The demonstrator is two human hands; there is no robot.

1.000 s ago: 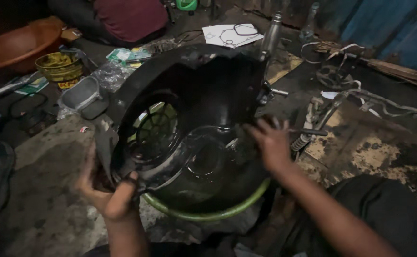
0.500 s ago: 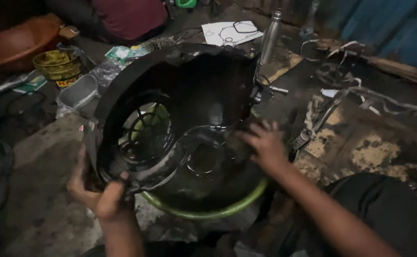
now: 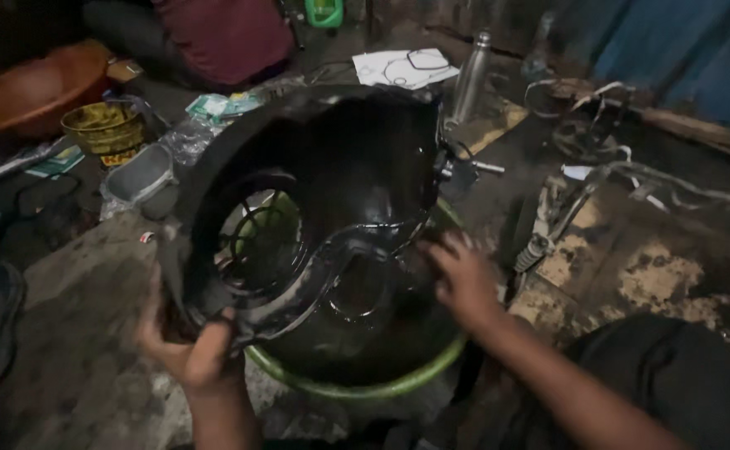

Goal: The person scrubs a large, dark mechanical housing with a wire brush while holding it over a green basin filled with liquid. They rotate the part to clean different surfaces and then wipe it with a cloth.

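Note:
A large black plastic cover (image 3: 356, 158) with a round grilled opening is held tilted above a green-rimmed basin (image 3: 365, 388) of dark liquid. My left hand (image 3: 185, 346) grips the cover's lower left edge, thumb over the rim. My right hand (image 3: 462, 277) rests with spread fingers on the cover's wet lower right part, inside the basin. The cover's inside shines with liquid.
A steel bottle (image 3: 471, 75) and a white sheet with gaskets (image 3: 402, 67) lie behind. At the left are a yellow tin (image 3: 104, 127), an orange basin (image 3: 23, 87), a grey plastic part (image 3: 140, 175) and a seated person in maroon (image 3: 223, 33). A spring and cables (image 3: 548, 225) lie right.
The cover has tipped a little and shifted slightly toward me. My right hand slid lower along its right side; my left hand keeps its grip.

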